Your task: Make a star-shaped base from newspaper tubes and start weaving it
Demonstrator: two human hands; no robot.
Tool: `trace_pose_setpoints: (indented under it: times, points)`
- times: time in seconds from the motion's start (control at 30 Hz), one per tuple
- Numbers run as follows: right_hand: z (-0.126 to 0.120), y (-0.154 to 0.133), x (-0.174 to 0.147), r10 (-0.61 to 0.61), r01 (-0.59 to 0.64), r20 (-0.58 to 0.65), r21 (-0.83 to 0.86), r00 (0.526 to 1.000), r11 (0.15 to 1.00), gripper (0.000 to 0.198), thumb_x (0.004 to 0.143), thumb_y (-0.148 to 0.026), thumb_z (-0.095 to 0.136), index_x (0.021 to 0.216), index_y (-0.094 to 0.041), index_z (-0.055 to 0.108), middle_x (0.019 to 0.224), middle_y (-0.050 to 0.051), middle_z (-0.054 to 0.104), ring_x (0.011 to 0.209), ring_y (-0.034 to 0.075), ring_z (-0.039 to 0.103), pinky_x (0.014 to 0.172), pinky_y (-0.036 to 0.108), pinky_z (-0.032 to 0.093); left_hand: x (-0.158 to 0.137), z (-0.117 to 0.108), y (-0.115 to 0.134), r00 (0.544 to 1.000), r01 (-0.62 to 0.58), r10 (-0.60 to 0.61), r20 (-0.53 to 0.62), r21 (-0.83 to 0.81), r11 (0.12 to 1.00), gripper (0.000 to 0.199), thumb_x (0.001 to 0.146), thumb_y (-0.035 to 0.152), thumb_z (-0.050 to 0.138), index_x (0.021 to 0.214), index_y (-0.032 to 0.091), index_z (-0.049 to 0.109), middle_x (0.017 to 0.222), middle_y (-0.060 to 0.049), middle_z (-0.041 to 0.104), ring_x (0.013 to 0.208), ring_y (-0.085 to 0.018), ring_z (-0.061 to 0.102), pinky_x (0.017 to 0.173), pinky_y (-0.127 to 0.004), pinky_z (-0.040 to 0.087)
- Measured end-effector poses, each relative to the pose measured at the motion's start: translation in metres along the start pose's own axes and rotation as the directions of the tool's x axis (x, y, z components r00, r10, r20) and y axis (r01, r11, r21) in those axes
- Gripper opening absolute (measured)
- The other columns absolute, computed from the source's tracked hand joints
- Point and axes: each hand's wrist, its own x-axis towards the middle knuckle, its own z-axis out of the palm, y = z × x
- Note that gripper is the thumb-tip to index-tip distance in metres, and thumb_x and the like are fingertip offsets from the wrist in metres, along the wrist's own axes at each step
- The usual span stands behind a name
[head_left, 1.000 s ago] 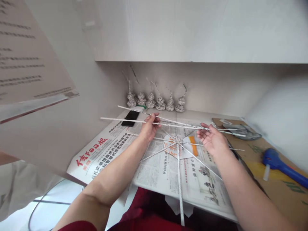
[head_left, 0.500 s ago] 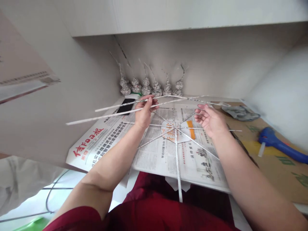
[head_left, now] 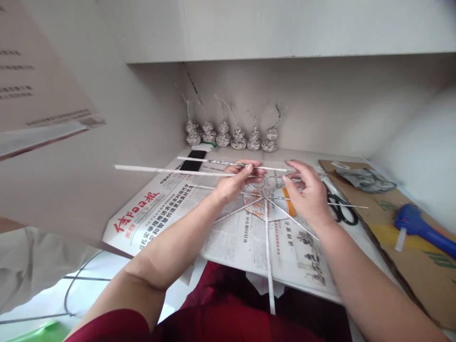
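Note:
My left hand (head_left: 238, 178) is closed around two thin rolled-paper sticks. The longer white paper stick (head_left: 164, 170) and a shorter printed one (head_left: 203, 161) both stick out to the left. Facing it, my right hand (head_left: 302, 190) is curled with thumb and fingertips at the right-hand ends of these sticks; it seems to pinch a thin tip, though the contact is small. Below both hands, a star of crossed paper sticks (head_left: 269, 247) lies on a pale card with an orange edge (head_left: 290, 207). My right hand hides some of its spokes.
Newspaper (head_left: 235, 247) covers the table. Several gourd-shaped woven paper pieces (head_left: 238, 138) stand along the back wall. A black phone-like slab (head_left: 192, 161) lies left; black-handled scissors (head_left: 347, 211), cardboard (head_left: 388, 251), a grey crumpled cloth (head_left: 366, 179) and a blue glue gun (head_left: 413, 221) are right.
My right hand has moved left toward my left hand, and its fingers have come to the stick ends. The shorter stick, bent before, now looks straight. The scissors have come into sight.

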Motion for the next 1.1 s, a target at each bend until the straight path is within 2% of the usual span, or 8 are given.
trace_pose_setpoints:
  times: [0.07, 0.17, 0.33, 0.47, 0.57, 0.8, 0.97, 1.1]
  points:
    - [-0.002, 0.0, 0.001, -0.014, 0.013, -0.014, -0.02, 1.0, 1.0, 0.026, 0.09, -0.026, 0.058, 0.113, -0.027, 0.068, 0.126, 0.009, 0.064, 0.103, 0.024, 0.066, 0.087, 0.041, 0.057, -0.001, 0.002, 0.0, 1.0, 0.022, -0.022, -0.001, 0.002, 1.0, 0.033, 0.075, 0.04, 0.081, 0.094, 0.015, 0.072, 0.083, -0.008, 0.075, 0.081, -0.018, 0.072, 0.079, -0.033, 0.059]
    - [-0.008, 0.001, 0.003, -0.078, 0.069, -0.071, -0.118, 0.994, 0.991, 0.026, 0.089, -0.024, 0.058, 0.112, -0.028, 0.069, 0.132, 0.008, 0.061, 0.125, 0.027, 0.056, 0.108, 0.047, 0.045, -0.002, 0.003, 0.001, 0.998, 0.044, -0.045, -0.035, -0.007, 0.999, 0.032, 0.077, 0.04, 0.08, 0.096, 0.015, 0.073, 0.084, -0.009, 0.075, 0.079, -0.018, 0.071, 0.076, -0.032, 0.059]
    - [-0.023, 0.015, 0.008, -0.082, 0.05, -0.119, -0.246, 0.99, 0.968, 0.026, 0.09, -0.028, 0.059, 0.114, -0.027, 0.069, 0.137, 0.009, 0.057, 0.13, 0.029, 0.05, 0.116, 0.05, 0.035, 0.005, -0.006, 0.005, 0.975, -0.01, -0.005, -0.224, -0.064, 0.998, 0.032, 0.081, 0.045, 0.075, 0.095, 0.016, 0.072, 0.069, -0.001, 0.065, 0.06, -0.01, 0.061, 0.057, -0.022, 0.051]
    - [-0.03, 0.032, 0.011, -0.072, 0.017, -0.149, -0.339, 0.986, 0.941, 0.024, 0.091, -0.028, 0.056, 0.112, -0.026, 0.068, 0.135, 0.011, 0.056, 0.129, 0.029, 0.051, 0.113, 0.051, 0.038, 0.015, -0.019, 0.014, 0.888, -0.067, 0.017, -0.459, -0.094, 0.993, 0.035, 0.082, 0.049, 0.073, 0.089, 0.015, 0.068, 0.058, 0.004, 0.055, 0.049, -0.006, 0.051, 0.046, -0.016, 0.04]
    - [-0.034, 0.041, 0.012, -0.082, 0.014, -0.174, -0.36, 0.981, 0.933, 0.024, 0.09, -0.026, 0.057, 0.111, -0.024, 0.068, 0.133, 0.014, 0.057, 0.128, 0.03, 0.051, 0.112, 0.052, 0.038, 0.019, -0.027, 0.018, 0.817, -0.085, 0.012, -0.576, -0.1, 0.991, 0.036, 0.079, 0.048, 0.076, 0.088, 0.015, 0.066, 0.057, 0.006, 0.054, 0.046, -0.004, 0.049, 0.044, -0.015, 0.036]
    - [-0.035, 0.054, 0.011, -0.018, -0.059, -0.175, -0.42, 0.984, 0.906, 0.038, 0.082, -0.026, 0.064, 0.119, -0.02, 0.064, 0.14, 0.018, 0.051, 0.134, 0.035, 0.046, 0.112, 0.055, 0.036, 0.017, -0.022, 0.011, 0.811, -0.005, -0.062, -0.582, -0.113, 0.994, 0.031, 0.093, 0.044, 0.059, 0.09, 0.015, 0.068, 0.063, 0.0, 0.062, 0.049, -0.007, 0.054, 0.049, -0.017, 0.043]
    - [-0.038, 0.058, 0.012, 0.004, -0.067, -0.135, -0.461, 0.991, 0.885, 0.04, 0.081, -0.023, 0.064, 0.12, -0.018, 0.065, 0.141, 0.018, 0.051, 0.135, 0.034, 0.046, 0.114, 0.05, 0.034, 0.016, -0.019, 0.01, 0.814, 0.04, -0.084, -0.575, -0.089, 0.995, 0.029, 0.097, 0.037, 0.054, 0.089, 0.014, 0.069, 0.063, -0.001, 0.062, 0.05, -0.007, 0.054, 0.05, -0.017, 0.042]
    - [-0.04, 0.062, 0.012, 0.072, -0.131, -0.149, -0.433, 0.986, 0.892, 0.049, 0.082, -0.023, 0.063, 0.131, -0.014, 0.06, 0.142, 0.024, 0.049, 0.128, 0.033, 0.051, 0.104, 0.043, 0.043, 0.017, -0.024, 0.006, 0.788, 0.104, -0.142, -0.598, -0.098, 0.99, 0.027, 0.098, 0.033, 0.052, 0.093, 0.014, 0.07, 0.064, -0.001, 0.06, 0.051, -0.007, 0.052, 0.05, -0.018, 0.041]
